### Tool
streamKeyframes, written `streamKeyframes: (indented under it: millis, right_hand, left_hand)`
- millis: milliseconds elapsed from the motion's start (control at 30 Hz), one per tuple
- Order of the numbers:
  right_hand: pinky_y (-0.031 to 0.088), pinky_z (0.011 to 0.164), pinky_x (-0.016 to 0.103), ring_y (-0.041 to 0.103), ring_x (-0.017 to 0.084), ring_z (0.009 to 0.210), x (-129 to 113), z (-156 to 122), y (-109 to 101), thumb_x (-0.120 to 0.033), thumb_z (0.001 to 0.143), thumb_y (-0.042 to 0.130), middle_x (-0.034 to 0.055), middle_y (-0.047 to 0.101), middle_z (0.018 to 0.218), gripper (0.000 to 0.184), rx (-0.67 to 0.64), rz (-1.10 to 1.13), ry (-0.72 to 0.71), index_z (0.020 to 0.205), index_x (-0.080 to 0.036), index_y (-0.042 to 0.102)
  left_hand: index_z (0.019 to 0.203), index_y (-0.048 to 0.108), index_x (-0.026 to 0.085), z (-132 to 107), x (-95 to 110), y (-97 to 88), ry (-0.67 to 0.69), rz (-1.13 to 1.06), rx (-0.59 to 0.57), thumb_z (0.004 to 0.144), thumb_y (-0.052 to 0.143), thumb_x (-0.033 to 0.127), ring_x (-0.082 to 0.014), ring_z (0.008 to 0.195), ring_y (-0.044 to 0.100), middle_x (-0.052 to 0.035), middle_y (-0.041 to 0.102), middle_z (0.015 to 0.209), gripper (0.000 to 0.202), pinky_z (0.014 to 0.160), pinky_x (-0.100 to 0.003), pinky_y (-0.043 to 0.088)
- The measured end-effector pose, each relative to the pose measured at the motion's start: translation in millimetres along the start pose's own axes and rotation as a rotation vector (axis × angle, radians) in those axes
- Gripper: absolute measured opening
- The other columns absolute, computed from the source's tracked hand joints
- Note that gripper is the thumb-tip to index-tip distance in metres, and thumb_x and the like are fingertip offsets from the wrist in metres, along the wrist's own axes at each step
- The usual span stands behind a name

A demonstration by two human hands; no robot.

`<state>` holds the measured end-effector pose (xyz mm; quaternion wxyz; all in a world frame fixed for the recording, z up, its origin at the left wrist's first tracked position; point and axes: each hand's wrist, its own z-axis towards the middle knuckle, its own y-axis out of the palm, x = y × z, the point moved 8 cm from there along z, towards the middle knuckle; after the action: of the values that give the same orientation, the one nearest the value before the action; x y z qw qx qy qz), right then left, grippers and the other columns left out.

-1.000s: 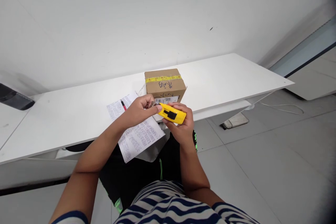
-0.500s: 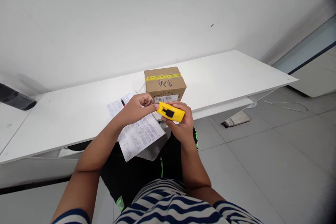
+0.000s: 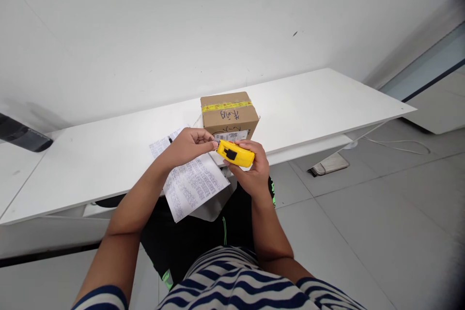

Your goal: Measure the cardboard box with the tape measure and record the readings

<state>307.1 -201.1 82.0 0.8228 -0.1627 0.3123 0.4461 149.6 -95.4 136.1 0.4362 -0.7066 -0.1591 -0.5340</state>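
Observation:
My right hand is wrapped round a yellow utility knife with a black slider, held just above the table's front edge. My left hand pinches the knife's left tip with fingers closed. Right behind both hands stands a small cardboard box sealed with yellow tape, black writing on its top and a white label on its front. A printed sheet of paper lies under my left wrist and hangs over the table's edge. A red pen pokes out from behind my left hand.
The long white table runs along a white wall. A dark object sits at the far left. On the grey tiled floor to the right lie a flat pedal-like device and a white cable.
The hands and knife have barely shifted. My left hand's fingers have closed in on the knife's tip and now cover most of the red pen.

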Motion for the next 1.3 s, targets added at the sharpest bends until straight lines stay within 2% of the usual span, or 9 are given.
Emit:
streamKeyframes:
  millis: [233, 500, 700, 800, 867, 933, 1033, 1167, 1300]
  right_hand:
    - [0.056, 0.1, 0.049, 0.069, 0.024, 0.112, -3.4, 0.5, 1.2, -0.029, 0.077, 0.086, 0.0052, 0.072, 0.119, 0.049, -0.034, 0.005, 0.007, 0.119, -0.03, 0.061]
    - [0.059, 0.097, 0.051, 0.07, 0.028, 0.112, -8.7, -0.1, -12.8, -0.029, 0.081, 0.083, 0.0065, 0.073, 0.116, 0.044, -0.081, -0.039, 0.0, 0.119, -0.031, 0.061]
    - [0.06, 0.086, 0.048, 0.073, 0.029, 0.105, -21.7, 12.9, -24.5, -0.031, 0.083, 0.08, 0.0073, 0.076, 0.115, 0.045, -0.336, -0.175, -0.181, 0.122, -0.031, 0.059]
    - [0.06, 0.083, 0.045, 0.074, 0.028, 0.101, -30.9, 28.8, -28.5, -0.035, 0.086, 0.077, 0.0082, 0.077, 0.115, 0.042, -0.484, -0.233, -0.256, 0.123, -0.03, 0.059]
    - [0.06, 0.084, 0.044, 0.074, 0.028, 0.102, -33.9, 44.0, -31.3, -0.039, 0.087, 0.076, 0.0083, 0.077, 0.115, 0.039, -0.549, -0.27, -0.259, 0.122, -0.029, 0.06]
    - [0.06, 0.086, 0.044, 0.073, 0.028, 0.104, -32.6, 63.2, -35.3, -0.043, 0.087, 0.077, 0.0081, 0.076, 0.116, 0.04, -0.579, -0.311, -0.23, 0.12, -0.029, 0.061]
    - [0.06, 0.087, 0.044, 0.071, 0.027, 0.105, -17.0, 98.7, -47.4, -0.047, 0.083, 0.08, 0.0075, 0.073, 0.117, 0.046, -0.554, -0.364, -0.125, 0.12, -0.029, 0.06]
    - [0.06, 0.084, 0.044, 0.069, 0.026, 0.103, 30.2, 149.6, -76.1, -0.05, 0.074, 0.085, 0.0063, 0.067, 0.12, 0.063, -0.436, -0.341, 0.068, 0.126, -0.029, 0.055]
    - [0.058, 0.091, 0.052, 0.066, 0.029, 0.108, 85.6, 182.6, -94.1, -0.051, 0.071, 0.084, 0.0067, 0.068, 0.123, 0.056, -0.39, -0.418, 0.215, 0.118, -0.029, 0.064]
  left_hand:
    - [0.077, 0.074, 0.016, -0.4, -3.2, -1.2, -0.011, -0.064, -0.044, 0.074, 0.083, 0.037, -0.0089, 0.063, 0.055, -0.0016, 0.069, 0.071, 0.023, 0.059, -0.022, 0.044]
    - [0.086, 0.074, 0.018, -11.3, -18.4, -15.4, -0.092, 0.04, -0.056, 0.084, 0.072, 0.045, -0.0093, 0.059, 0.051, -0.0016, 0.065, 0.071, 0.028, 0.052, -0.022, 0.038]
    - [0.09, 0.073, 0.018, -23.0, -13.8, -3.9, -0.124, 0.148, -0.274, 0.084, 0.07, 0.037, -0.011, 0.069, 0.055, -0.0014, 0.067, 0.079, 0.02, 0.065, -0.025, 0.044]
    - [0.095, 0.074, 0.019, -27.7, -13.7, 8.7, -0.174, 0.068, -0.402, 0.086, 0.066, 0.035, -0.0102, 0.063, 0.049, 0.0015, 0.059, 0.069, 0.021, 0.063, -0.025, 0.041]
    - [0.093, 0.075, 0.018, -27.7, -10.4, 11.6, -0.161, 0.043, -0.413, 0.087, 0.066, 0.04, -0.0092, 0.057, 0.043, 0.0031, 0.051, 0.063, 0.024, 0.057, -0.024, 0.036]
    - [0.087, 0.073, 0.018, -23.1, -4.9, 6.9, -0.11, 0.055, -0.352, 0.087, 0.069, 0.048, -0.0084, 0.054, 0.038, 0.0036, 0.046, 0.06, 0.03, 0.053, -0.024, 0.031]
    - [0.075, 0.067, 0.019, -4.8, 1.8, -16.6, -0.035, 0.037, -0.154, 0.088, 0.069, 0.056, -0.0091, 0.053, 0.04, 0.0024, 0.046, 0.059, 0.04, 0.052, -0.024, 0.03]
    - [0.065, 0.059, 0.019, 39.9, -2.0, -62.3, 0.015, -0.06, 0.142, 0.087, 0.073, 0.052, -0.0114, 0.056, 0.044, -0.0009, 0.051, 0.059, 0.042, 0.057, -0.026, 0.034]
    - [0.061, 0.059, 0.02, 82.4, -25.0, -90.6, -0.036, -0.069, 0.351, 0.08, 0.081, 0.042, -0.0136, 0.058, 0.043, -0.0018, 0.051, 0.06, 0.037, 0.058, -0.028, 0.031]
